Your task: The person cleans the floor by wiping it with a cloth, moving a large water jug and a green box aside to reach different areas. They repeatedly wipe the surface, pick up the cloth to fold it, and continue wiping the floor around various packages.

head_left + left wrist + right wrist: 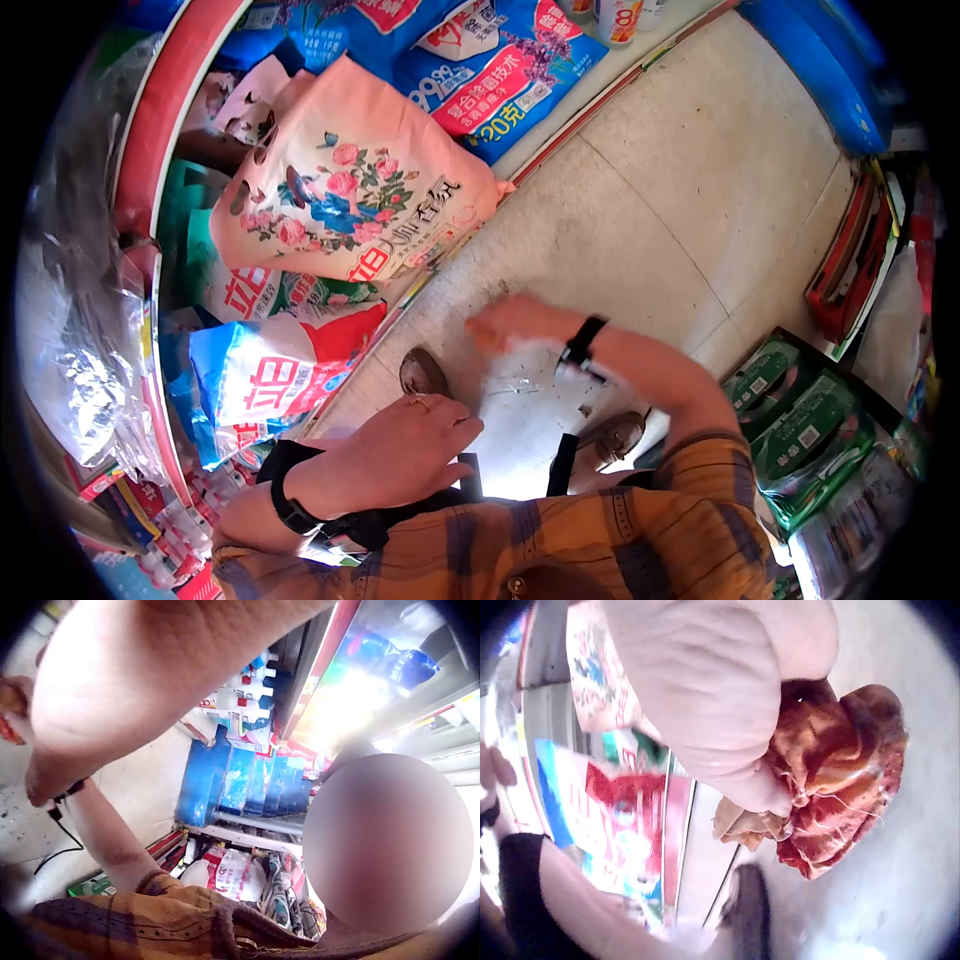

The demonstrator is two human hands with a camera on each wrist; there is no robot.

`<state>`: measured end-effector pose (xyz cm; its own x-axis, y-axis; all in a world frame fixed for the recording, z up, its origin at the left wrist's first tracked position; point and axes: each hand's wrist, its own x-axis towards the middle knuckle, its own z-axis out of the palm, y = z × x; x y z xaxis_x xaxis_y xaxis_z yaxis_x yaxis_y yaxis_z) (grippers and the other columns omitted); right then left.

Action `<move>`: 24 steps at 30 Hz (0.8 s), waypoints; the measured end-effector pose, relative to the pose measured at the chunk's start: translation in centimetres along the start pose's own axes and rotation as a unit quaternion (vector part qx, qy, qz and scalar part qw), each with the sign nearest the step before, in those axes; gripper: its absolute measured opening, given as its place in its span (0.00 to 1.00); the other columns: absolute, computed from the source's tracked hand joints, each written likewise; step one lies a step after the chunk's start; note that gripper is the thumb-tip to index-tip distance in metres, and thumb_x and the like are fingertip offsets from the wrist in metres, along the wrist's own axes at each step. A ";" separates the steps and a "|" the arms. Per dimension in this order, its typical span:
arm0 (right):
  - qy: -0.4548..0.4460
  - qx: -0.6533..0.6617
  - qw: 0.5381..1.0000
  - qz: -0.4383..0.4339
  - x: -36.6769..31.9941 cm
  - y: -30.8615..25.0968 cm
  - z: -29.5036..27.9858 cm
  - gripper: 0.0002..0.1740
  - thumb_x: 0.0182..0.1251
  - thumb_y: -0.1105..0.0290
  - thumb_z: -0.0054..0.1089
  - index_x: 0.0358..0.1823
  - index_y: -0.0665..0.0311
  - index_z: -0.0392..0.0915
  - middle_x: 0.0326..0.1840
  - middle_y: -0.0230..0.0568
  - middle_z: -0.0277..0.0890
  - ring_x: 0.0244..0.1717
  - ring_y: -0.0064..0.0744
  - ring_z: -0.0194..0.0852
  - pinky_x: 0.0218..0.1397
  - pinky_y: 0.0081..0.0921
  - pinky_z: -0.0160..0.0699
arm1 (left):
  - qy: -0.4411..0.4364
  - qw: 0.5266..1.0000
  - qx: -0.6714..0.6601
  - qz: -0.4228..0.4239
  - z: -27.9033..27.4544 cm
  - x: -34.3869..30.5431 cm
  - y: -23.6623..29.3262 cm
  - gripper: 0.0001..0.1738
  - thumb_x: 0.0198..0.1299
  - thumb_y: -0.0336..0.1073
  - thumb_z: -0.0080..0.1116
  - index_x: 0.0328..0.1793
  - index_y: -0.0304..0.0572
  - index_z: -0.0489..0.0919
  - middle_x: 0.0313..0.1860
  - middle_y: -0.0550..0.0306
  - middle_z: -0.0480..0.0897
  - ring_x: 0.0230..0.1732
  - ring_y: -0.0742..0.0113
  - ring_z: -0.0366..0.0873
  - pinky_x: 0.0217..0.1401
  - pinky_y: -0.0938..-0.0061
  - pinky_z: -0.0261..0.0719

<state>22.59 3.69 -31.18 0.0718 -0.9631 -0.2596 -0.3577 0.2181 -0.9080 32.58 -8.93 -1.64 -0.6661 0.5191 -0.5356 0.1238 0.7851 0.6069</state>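
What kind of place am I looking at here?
Probably a small shop's household aisle: laundry detergent bags line a red-edged shelf, and shrink-wrapped green packs stand across the tiled floor.

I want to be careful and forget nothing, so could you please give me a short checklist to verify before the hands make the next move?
1. Right hand has a grip on the reddish cloth: ok, its fingers pinch it.
2. Cloth is spread out: not ok, it is bunched up.
3. Cloth is off the floor: cannot tell, no picture shows the gap clearly.
4. Left hand is free: ok, nothing is seen in it.
5. Floor between the brown shoes is clean: not ok, dark specks show.
6. Pink flowered bag is untouched by both hands: ok, they are away from it.
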 end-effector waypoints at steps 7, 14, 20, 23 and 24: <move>0.316 -0.383 0.850 0.173 -3.3 5.7 -6.9 0.20 0.58 0.67 0.57 0.53 0.59 0.76 0.50 0.44 0.79 0.52 0.48 0.77 0.54 0.56 0.73 | 0.000 1.000 0.014 0.004 0.6 -0.1 0.0 0.23 0.54 0.40 0.66 0.53 0.38 0.72 0.45 0.49 0.76 0.50 0.51 0.77 0.53 0.62 0.76; 0.232 -0.449 0.862 -0.027 1.0 0.4 9.8 0.11 0.60 0.63 0.55 0.42 0.55 0.82 0.49 0.40 0.79 0.53 0.47 0.76 0.54 0.68 0.68 | -0.023 1.000 0.012 -0.005 -0.4 0.6 0.8 0.24 0.57 0.41 0.65 0.56 0.39 0.72 0.49 0.48 0.76 0.52 0.50 0.77 0.56 0.61 0.75; 0.155 -0.280 0.942 0.101 -0.5 -0.9 2.6 0.15 0.62 0.62 0.56 0.49 0.55 0.78 0.42 0.35 0.81 0.47 0.40 0.80 0.52 0.52 0.70 | -0.074 0.997 0.000 -0.018 0.3 0.4 0.9 0.24 0.58 0.41 0.64 0.58 0.38 0.73 0.53 0.48 0.77 0.56 0.50 0.76 0.59 0.61 0.74; 0.286 -0.358 0.880 0.122 -3.1 1.2 -2.0 0.21 0.62 0.58 0.57 0.55 0.56 0.76 0.56 0.41 0.74 0.58 0.44 0.72 0.56 0.52 0.67 | -0.065 0.998 0.012 -0.015 0.4 0.3 1.1 0.24 0.58 0.40 0.64 0.58 0.38 0.73 0.52 0.48 0.77 0.55 0.50 0.76 0.58 0.62 0.74; 0.286 -0.358 0.881 0.119 -3.5 1.2 -1.7 0.21 0.62 0.58 0.57 0.55 0.56 0.76 0.56 0.41 0.74 0.58 0.44 0.72 0.56 0.52 0.67 | -0.064 0.998 0.018 -0.011 0.4 0.4 1.2 0.24 0.58 0.41 0.64 0.57 0.38 0.73 0.52 0.48 0.77 0.55 0.50 0.76 0.58 0.62 0.74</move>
<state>20.29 7.01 -30.75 -0.4920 -0.8703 -0.0214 -0.8096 0.4664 -0.3563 32.74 -7.66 -1.34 -0.5705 0.5386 -0.6201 0.1388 0.8073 0.5735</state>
